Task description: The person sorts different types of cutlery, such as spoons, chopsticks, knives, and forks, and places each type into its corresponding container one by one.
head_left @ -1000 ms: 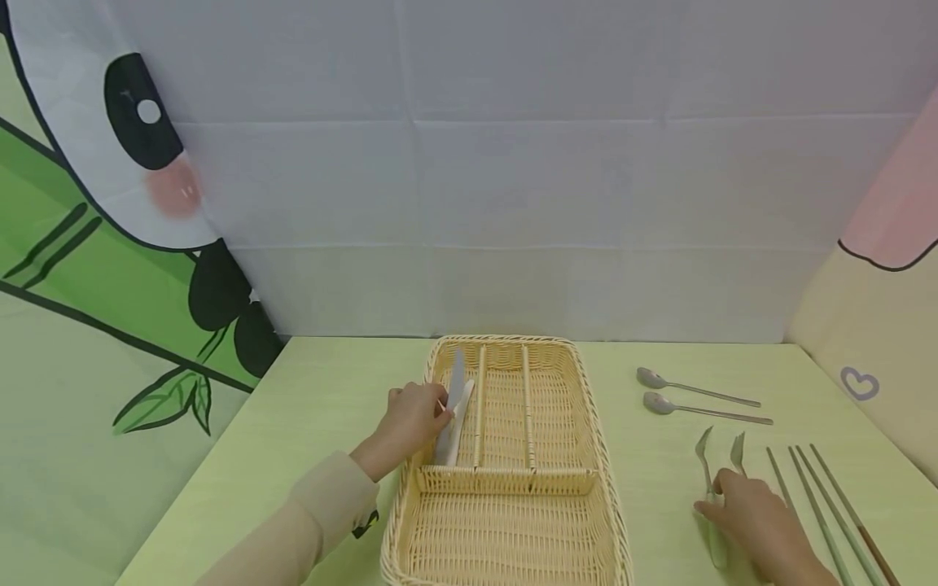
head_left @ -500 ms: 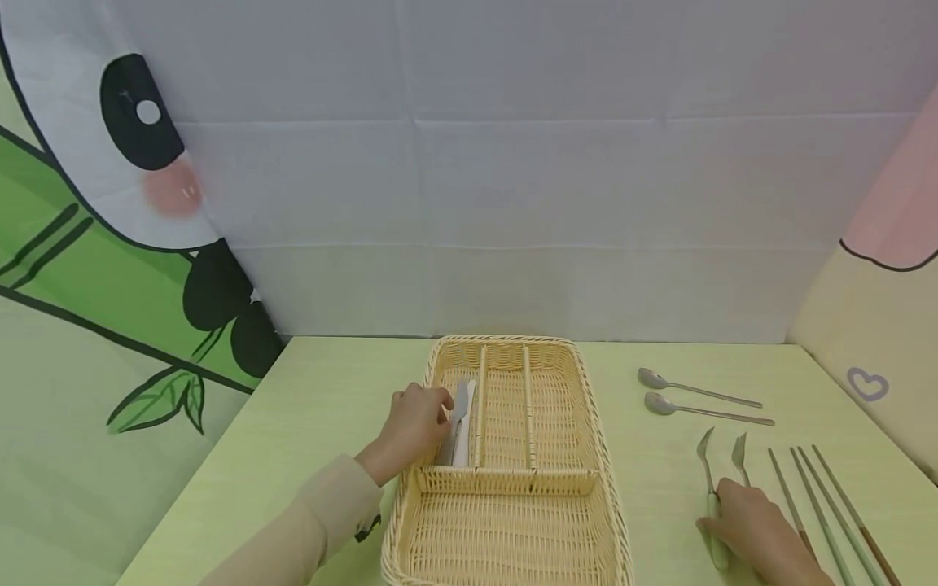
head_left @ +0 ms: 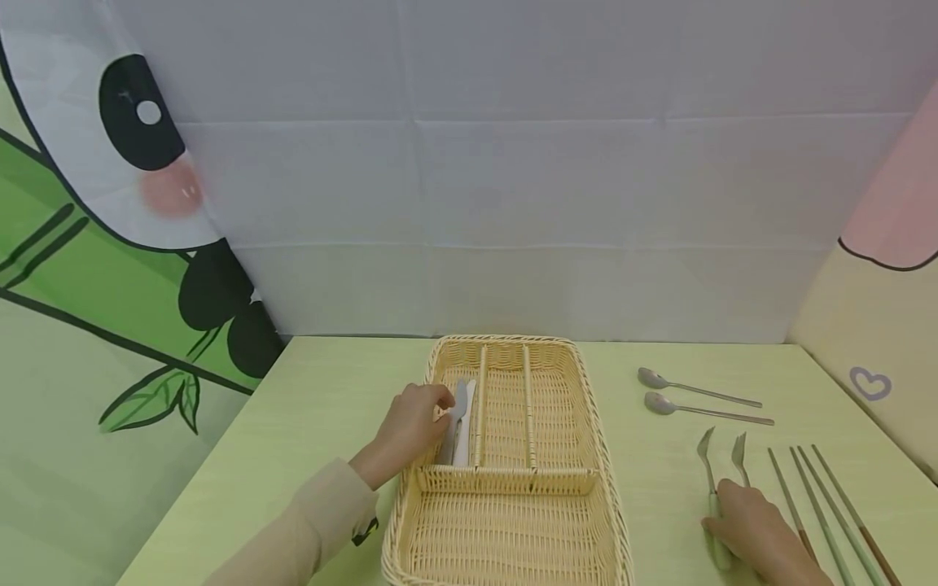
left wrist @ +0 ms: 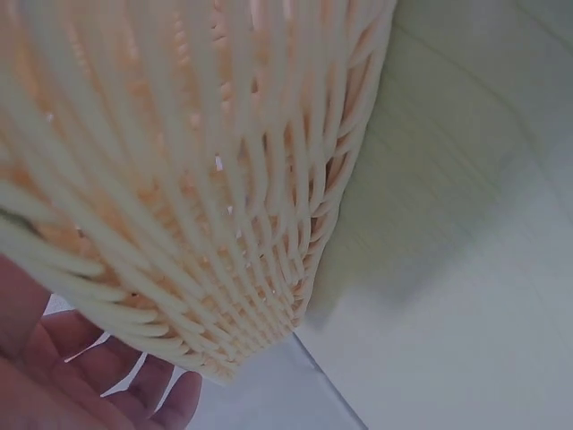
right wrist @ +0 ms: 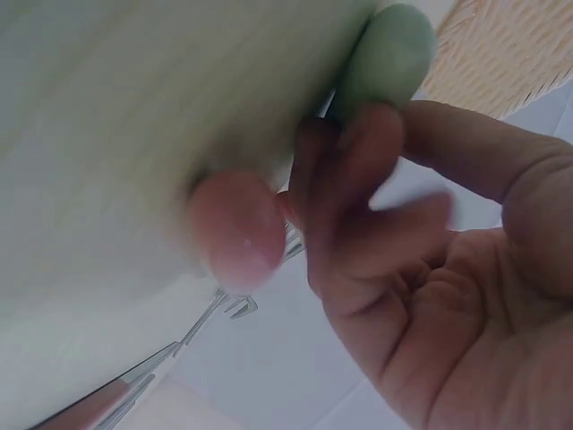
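Note:
In the head view a wicker basket (head_left: 506, 521) with compartments stands at the table's middle. Two table knives lie side by side in its left compartment, a grey knife (head_left: 460, 400) and a white-looking one (head_left: 465, 439). My left hand (head_left: 412, 423) hovers at that compartment's left rim beside the grey knife, fingers loosely bent and holding nothing. At the right, my right hand (head_left: 762, 529) pinches the green handle of a fork (head_left: 714, 505), thumb across it; the rounded handle end (right wrist: 385, 58) shows in the right wrist view. A second fork (head_left: 740, 456) runs partly under this hand.
Two spoons, a far one (head_left: 699, 392) and a nearer one (head_left: 707, 413), lie behind the forks. Several chopsticks (head_left: 843, 505), some green-handled and some brown-handled, lie right of my right hand. A grey-white cloth wall (head_left: 513, 203) rises behind the table.
The grey knife has dropped from my left fingers into the left compartment, next to the white one. My right hand has closed in on the green fork's handle.

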The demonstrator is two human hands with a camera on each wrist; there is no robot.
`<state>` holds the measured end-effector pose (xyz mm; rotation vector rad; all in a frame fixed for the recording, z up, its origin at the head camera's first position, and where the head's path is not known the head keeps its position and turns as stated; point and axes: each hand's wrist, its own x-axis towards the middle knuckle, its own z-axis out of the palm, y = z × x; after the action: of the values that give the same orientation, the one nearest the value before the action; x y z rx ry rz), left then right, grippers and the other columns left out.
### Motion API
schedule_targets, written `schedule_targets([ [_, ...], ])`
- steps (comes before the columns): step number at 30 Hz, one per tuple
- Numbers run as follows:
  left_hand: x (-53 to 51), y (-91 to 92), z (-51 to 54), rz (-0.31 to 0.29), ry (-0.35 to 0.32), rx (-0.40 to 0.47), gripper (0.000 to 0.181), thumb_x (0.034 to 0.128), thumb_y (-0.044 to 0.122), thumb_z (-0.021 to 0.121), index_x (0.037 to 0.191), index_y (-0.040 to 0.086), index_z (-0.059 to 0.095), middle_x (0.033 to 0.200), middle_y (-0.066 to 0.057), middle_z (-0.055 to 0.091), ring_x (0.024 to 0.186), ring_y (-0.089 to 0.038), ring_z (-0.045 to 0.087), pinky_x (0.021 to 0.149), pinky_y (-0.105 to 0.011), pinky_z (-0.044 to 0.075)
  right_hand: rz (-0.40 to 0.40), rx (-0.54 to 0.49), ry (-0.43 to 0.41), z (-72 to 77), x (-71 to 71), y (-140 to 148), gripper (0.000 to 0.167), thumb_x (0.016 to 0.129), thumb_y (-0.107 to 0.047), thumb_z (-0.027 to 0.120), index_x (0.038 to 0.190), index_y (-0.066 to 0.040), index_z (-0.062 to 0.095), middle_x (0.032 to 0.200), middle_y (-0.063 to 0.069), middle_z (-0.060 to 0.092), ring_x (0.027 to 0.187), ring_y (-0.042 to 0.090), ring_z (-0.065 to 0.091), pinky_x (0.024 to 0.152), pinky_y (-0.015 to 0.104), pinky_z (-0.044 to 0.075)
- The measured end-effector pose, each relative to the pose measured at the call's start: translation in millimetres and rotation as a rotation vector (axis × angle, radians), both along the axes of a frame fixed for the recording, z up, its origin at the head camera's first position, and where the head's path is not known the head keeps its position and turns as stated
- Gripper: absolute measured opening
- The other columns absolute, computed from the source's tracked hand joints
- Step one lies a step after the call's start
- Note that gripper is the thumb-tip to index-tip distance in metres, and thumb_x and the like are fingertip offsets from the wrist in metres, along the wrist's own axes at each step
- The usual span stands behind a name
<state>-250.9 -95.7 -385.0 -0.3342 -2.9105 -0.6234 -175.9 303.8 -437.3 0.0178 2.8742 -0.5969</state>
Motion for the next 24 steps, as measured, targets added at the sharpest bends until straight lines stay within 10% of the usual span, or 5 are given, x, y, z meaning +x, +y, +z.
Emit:
schedule_targets([
  [12, 2.7, -12.8, -7.1, -0.023, 0.052, 0.051, 0.047, 0.0846, 0.008, 0.062, 0.127, -0.002, 0.046, 0.137, -0.023, 0.038, 0.123, -0.040, 0.041, 0.093, -0.046, 0.043, 0.011, 0.017, 0.074, 0.8, 3.0, -0.3, 0.016, 0.074, -0.003, 0.058, 0.071, -0.001, 0.042, 0.060, 0.003, 0.041, 0.053, 0.016, 0.040, 0.048, 0.028, 0.033],
  [24, 6.5, -21.4, -11.0, -0.040, 0.027, 0.036, 0.049, 0.0891, 0.004, 0.052, 0.132, -0.013, 0.035, 0.140, -0.028, 0.033, 0.123, -0.042, 0.042, 0.095, -0.045, 0.042, -0.003, -0.009, 0.053, 9.6, 9.5, -1.2, 0.015, 0.074, -0.002, 0.056, 0.076, 0.000, 0.041, 0.064, 0.004, 0.043, 0.054, 0.017, 0.040, 0.049, 0.029, 0.033],
])
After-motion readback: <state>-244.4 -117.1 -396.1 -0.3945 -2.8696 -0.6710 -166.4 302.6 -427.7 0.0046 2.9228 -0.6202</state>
